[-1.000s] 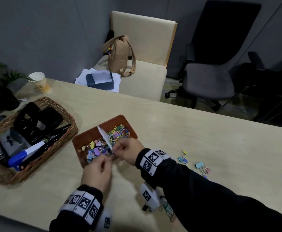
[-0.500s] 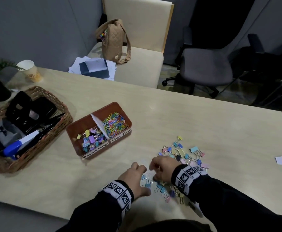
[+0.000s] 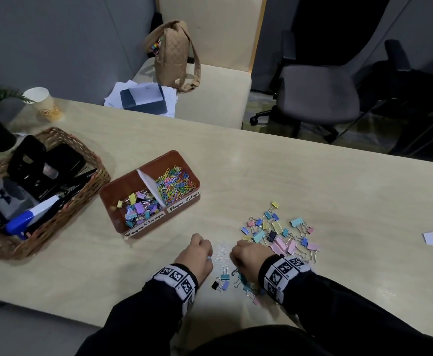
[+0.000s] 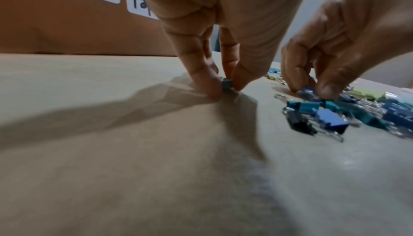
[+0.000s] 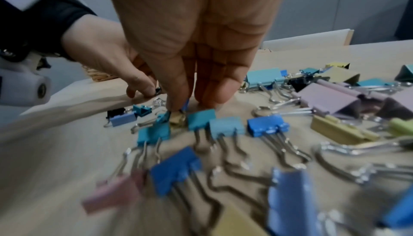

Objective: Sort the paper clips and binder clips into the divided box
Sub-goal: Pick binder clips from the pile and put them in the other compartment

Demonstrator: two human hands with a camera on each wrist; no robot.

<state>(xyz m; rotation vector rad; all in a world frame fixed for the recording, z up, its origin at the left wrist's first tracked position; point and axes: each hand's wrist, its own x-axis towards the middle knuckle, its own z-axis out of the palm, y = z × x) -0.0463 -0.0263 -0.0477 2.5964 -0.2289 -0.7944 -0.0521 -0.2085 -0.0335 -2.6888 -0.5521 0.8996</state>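
Left hand point(image 4: 223, 28): pinching one small dark binder clip point(image 4: 226, 84) against table point(image 3: 313, 191) near front edge. Right hand point(image 4: 348, 42): pinching blue clip point(image 4: 308, 90) at loose pile point(image 3: 278, 233). Divided box point(image 3: 133, 181): toward left edge, clips in both compartments.

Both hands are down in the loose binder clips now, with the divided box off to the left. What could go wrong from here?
1. The left hand pinches a tiny dark clip by fingertips alone; it may slip on the carry to the divided box.
2. The right hand picks from a dense pile of binder clips; wire handles overlap, so neighbours may drag along.
3. Several small clips lie near the table's front edge and might be knocked off.
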